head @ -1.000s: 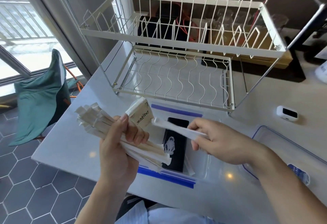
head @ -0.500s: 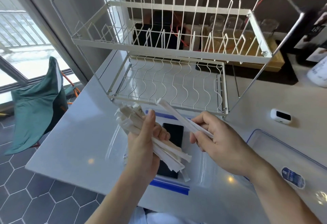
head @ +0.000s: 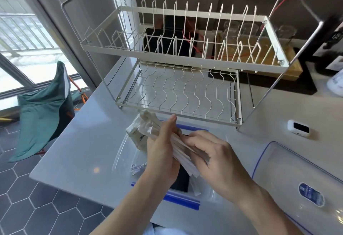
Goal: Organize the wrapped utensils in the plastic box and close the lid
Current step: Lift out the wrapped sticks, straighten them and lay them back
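Both forearms come in from the bottom edge and meet mid-frame. The left hand (head: 163,153) has its grip curled round a bundle of wrapped utensils (head: 178,145), thumb up along the top; the right hand (head: 213,153) pinches the same bundle from the right side, fingers bent over the wrappers. The bundle slants from upper left to lower right, above the open plastic box (head: 126,153) at lower centre, where a dark flat item (head: 181,181) lies inside. To the right, the lid (head: 289,166) lies flat on the worktop (head: 89,138), apart from the box. Bare worktop shows left of the box up to its near edge. Further back stands a white wire dish rack (head: 185,79), its front rail just behind the hands, with a small white device (head: 298,129) at right.
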